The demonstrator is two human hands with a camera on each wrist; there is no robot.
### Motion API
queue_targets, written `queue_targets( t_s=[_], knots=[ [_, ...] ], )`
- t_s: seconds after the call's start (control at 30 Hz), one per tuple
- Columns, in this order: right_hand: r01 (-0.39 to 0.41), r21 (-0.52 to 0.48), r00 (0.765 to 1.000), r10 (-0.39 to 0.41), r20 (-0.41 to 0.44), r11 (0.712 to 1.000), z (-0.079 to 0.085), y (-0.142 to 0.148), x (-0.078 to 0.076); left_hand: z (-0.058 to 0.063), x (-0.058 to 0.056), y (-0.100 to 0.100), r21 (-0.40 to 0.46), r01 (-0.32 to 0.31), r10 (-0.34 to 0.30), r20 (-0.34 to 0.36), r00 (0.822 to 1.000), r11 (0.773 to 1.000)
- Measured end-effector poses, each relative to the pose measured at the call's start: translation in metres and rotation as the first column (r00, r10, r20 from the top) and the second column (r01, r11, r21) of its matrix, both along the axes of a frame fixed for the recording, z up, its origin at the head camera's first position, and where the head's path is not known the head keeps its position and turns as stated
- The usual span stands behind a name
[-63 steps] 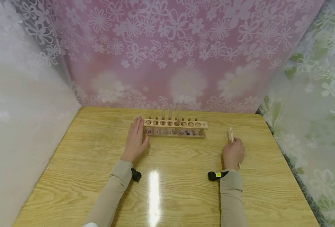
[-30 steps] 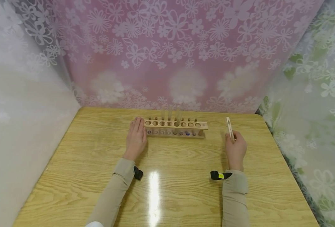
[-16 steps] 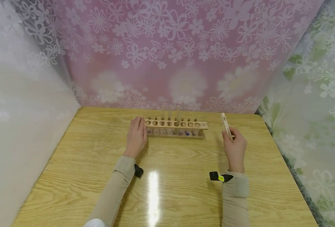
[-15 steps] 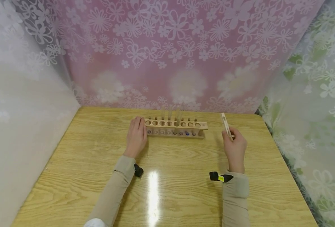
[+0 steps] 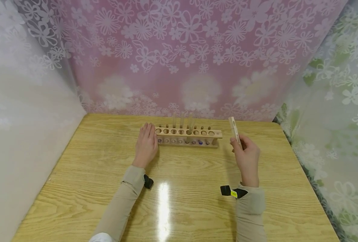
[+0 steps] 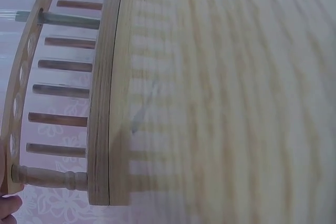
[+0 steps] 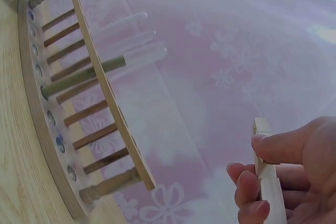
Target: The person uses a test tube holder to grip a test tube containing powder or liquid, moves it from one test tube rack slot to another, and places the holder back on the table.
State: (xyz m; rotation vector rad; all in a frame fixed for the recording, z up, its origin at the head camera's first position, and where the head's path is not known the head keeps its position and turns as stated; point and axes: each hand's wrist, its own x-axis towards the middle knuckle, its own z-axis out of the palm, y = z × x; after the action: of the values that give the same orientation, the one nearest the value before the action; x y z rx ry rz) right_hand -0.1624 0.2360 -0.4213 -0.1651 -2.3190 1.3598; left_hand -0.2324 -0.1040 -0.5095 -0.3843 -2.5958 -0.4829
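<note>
Clamp (image 5: 234, 128) pinched in right hand (image 5: 246, 158); left hand (image 5: 145, 145) touches rack (image 5: 200, 136), fingers together — seemingly approach stage, next needing alignment with a tube (image 7: 153, 54).

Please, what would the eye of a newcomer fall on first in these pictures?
Probably the pink flowered cloth, which fills most of the background behind the table. Next comes the wooden rack near the table's far edge, with three clear tubes rising above it. To the right of the rack, the right grip holds a pale wooden clip.
</note>
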Motion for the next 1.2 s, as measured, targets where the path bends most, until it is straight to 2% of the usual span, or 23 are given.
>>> queue_targets(
  t_s=[0.2, 0.47, 0.6, 0.9, 1.2],
  knots=[
    [-0.072, -0.023, 0.997, 0.073, 0.029, 0.997, 0.008, -0.018, 0.003, -0.001, 0.002, -0.002, 0.006, 0.01, -0.01, -0.019, 1.0, 1.0],
    [-0.195, 0.024, 0.98, 0.195, 0.035, 0.98, 0.024, -0.043, -0.003, 0.001, 0.002, -0.001, 0.019, 0.015, -0.014, -0.037, 0.999, 1.0],
    [-0.233, 0.048, 0.971, 0.231, 0.058, 0.971, 0.032, -0.051, -0.007, -0.001, 0.001, 0.0, 0.017, 0.016, -0.015, -0.035, 0.999, 1.0],
    [-0.259, 0.123, 0.964, 0.248, 0.1, 0.958, 0.046, -0.063, -0.018, -0.001, -0.001, 0.0, 0.04, 0.014, -0.014, 0.002, 1.0, 0.999],
    [-0.299, 0.166, 0.954, 0.296, 0.041, 0.94, 0.053, -0.074, -0.026, 0.002, 0.002, 0.001, 0.029, 0.0, -0.001, 0.027, 1.0, 1.0]
  ],
)
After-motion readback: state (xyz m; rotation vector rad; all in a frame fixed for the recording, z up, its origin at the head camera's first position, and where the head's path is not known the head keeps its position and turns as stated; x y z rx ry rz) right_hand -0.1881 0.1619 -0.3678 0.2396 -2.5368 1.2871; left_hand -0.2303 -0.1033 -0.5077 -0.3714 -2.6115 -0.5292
